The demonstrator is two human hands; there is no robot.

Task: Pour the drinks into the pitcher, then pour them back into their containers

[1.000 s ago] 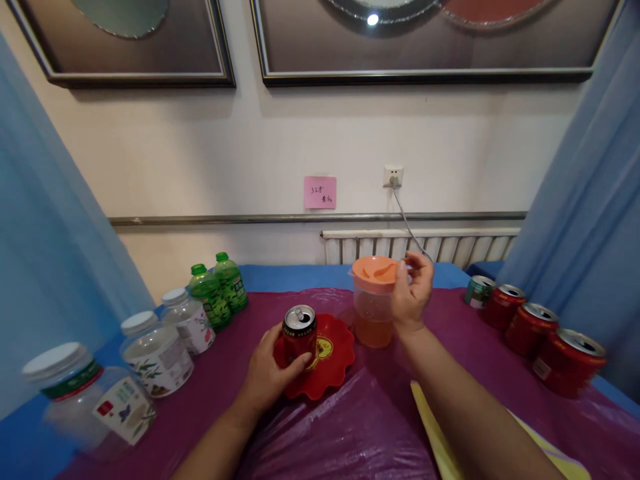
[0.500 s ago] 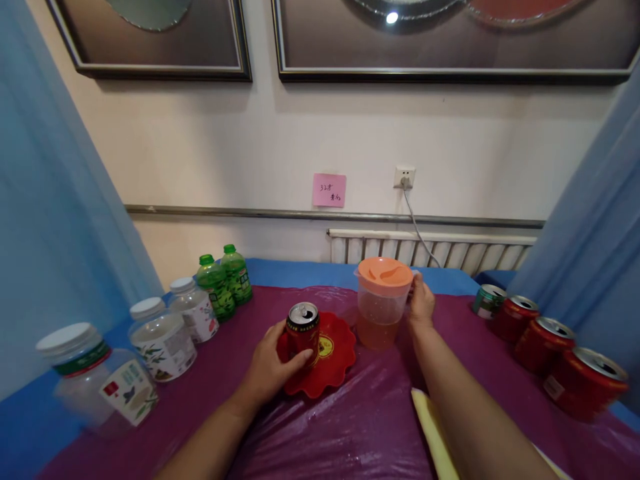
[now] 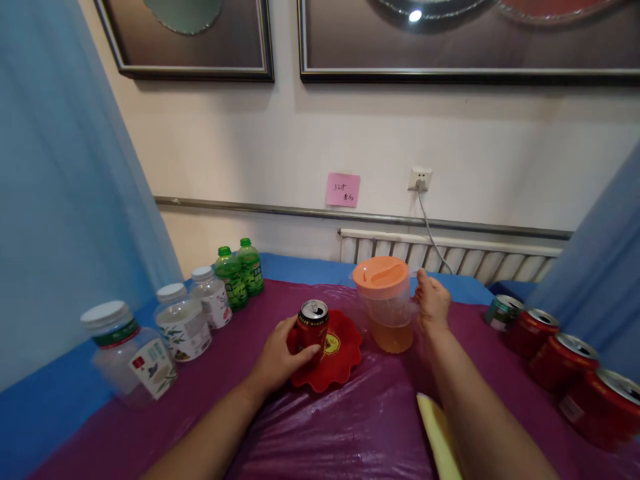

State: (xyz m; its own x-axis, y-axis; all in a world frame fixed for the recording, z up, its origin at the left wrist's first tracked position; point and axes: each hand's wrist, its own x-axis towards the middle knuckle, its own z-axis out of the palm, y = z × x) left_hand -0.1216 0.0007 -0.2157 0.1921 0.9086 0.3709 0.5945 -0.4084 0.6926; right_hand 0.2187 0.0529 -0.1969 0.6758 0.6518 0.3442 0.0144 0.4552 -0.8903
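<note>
Jug, orange-lidded and partly filled, leans toward the red plate beside it, gripped at its right side by the right hand. The left hand curls around an opened can at the plate's left part. Whether the jug touches the worktop is unclear.

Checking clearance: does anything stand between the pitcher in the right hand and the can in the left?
Nothing visible stands up between the pitcher and the can; only the low red plate lies there.
</note>
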